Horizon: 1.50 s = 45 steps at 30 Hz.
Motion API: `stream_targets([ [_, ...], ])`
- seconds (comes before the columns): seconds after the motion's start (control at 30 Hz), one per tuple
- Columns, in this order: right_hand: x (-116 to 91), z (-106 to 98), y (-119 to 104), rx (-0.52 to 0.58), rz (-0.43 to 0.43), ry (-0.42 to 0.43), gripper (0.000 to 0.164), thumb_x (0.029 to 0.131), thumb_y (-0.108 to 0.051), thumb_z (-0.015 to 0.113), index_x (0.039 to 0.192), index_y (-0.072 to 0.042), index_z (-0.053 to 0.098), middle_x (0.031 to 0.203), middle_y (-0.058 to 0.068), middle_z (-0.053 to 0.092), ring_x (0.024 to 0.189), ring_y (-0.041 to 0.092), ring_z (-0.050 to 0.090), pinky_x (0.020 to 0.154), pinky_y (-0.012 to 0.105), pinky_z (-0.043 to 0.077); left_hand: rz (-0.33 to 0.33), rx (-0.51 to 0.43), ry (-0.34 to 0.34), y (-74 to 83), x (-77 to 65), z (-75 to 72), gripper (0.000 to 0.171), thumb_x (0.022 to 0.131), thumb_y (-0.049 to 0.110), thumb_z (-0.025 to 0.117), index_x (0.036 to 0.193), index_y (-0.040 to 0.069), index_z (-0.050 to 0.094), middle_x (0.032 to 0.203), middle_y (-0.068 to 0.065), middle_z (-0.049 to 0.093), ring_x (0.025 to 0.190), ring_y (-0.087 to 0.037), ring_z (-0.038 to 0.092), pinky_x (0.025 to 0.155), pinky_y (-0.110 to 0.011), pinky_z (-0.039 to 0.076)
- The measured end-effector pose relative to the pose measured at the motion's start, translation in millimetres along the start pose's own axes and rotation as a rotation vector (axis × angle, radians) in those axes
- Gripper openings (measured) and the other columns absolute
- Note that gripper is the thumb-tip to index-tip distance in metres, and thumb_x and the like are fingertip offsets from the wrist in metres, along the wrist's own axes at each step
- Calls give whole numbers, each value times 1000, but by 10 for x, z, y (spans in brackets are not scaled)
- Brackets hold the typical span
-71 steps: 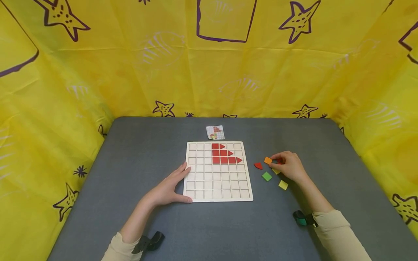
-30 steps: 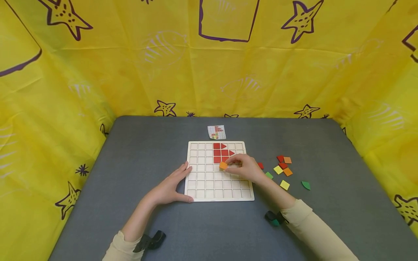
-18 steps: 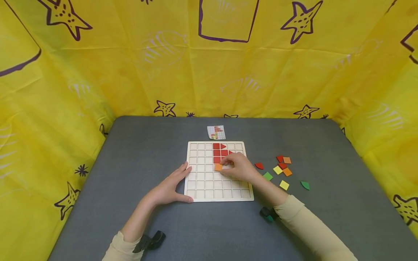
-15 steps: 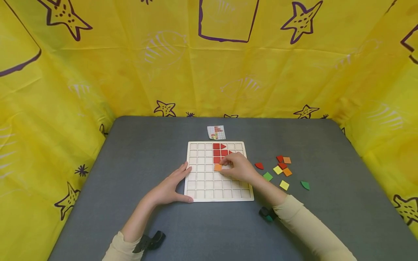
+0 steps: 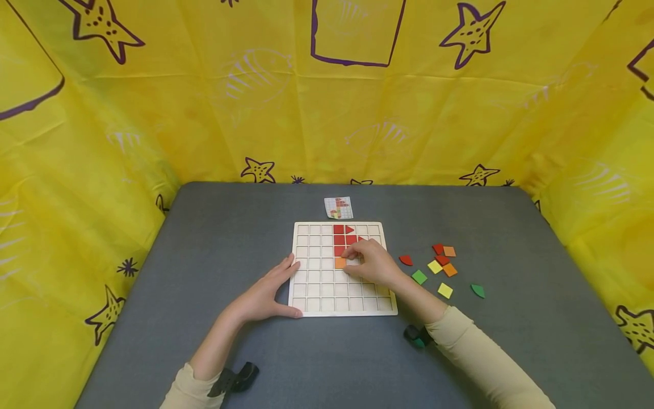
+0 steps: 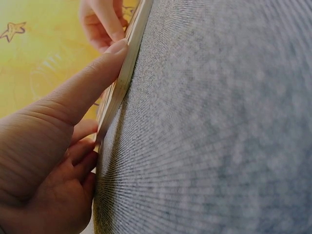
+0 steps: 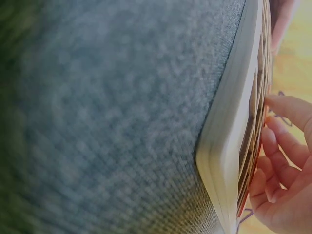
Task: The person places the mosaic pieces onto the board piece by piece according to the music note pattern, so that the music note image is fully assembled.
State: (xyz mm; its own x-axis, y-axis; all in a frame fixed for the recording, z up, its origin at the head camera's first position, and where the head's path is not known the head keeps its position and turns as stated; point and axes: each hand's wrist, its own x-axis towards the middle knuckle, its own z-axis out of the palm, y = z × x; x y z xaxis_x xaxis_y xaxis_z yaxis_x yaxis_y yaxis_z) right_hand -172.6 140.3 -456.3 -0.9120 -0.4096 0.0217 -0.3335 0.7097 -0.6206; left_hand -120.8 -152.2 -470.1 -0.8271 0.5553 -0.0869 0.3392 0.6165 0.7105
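Observation:
A pale grid board [image 5: 312, 289] lies on the table, with red square tiles [image 5: 339, 240] and a red triangle tile [image 5: 349, 229] set in its upper cells. An orange square tile [image 5: 339, 263] sits in the cell straight below the left red column. My right hand [image 5: 372, 262] pinches that tile at its right side between thumb and index finger, and hides part of the red rows. At the board's left edge rests my left hand [image 5: 263, 295], fingers extended. Its thumb [image 6: 92, 78] lies on the near left corner in the left wrist view.
Right of the board lie loose tiles: a red quarter-round [image 5: 406, 260], a green square [image 5: 419, 276], yellow squares [image 5: 445, 290], orange squares [image 5: 449, 269], red pieces [image 5: 437, 249] and a green leaf-shaped piece [image 5: 477, 290]. A small pattern card [image 5: 339, 208] lies behind the board.
My right hand has picked an orange square tile from the loose pieces, carried it left to the board and lowered it into a cell under the red tiles. My left hand stays at the board's edge.

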Motion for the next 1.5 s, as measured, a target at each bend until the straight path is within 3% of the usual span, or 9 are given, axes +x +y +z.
stream_targets([
  [0.53,-198,-173,155,185,45,68,21,83,-20,79,102,-13,75,94,-5,69,89,17,59,81,38,47,-1,-6,4,23,-7,-7,107,70,42,87,152,2,31,161,-16,14,147,-35,14,111,-57,21],
  [0.83,-395,-375,380,165,144,115,26,83,-26,79,106,-15,74,93,-2,67,82,20,52,69,34,41,-21,-7,-4,35,-4,-14,107,71,42,86,152,3,30,161,-15,13,147,-35,14,111,-57,21],
  [1.1,-623,-615,623,248,222,142,30,84,-25,78,110,-12,72,106,5,70,88,20,62,70,28,50,-28,-18,-9,27,-1,-10,107,71,41,87,153,4,29,162,-14,12,147,-35,13,111,-57,21],
  [1.27,-772,-761,760,182,217,147,28,85,-28,77,108,-12,72,99,3,70,84,21,58,66,28,45,-17,-17,-5,27,-1,-8,107,71,41,87,152,3,29,161,-15,13,147,-36,13,111,-58,21],
  [1.5,-949,-865,892,97,246,113,30,85,-29,77,109,-13,72,103,3,67,93,22,54,78,36,45,-33,-8,-10,30,0,-13,107,70,41,87,153,4,29,162,-14,12,147,-36,14,111,-58,22],
])
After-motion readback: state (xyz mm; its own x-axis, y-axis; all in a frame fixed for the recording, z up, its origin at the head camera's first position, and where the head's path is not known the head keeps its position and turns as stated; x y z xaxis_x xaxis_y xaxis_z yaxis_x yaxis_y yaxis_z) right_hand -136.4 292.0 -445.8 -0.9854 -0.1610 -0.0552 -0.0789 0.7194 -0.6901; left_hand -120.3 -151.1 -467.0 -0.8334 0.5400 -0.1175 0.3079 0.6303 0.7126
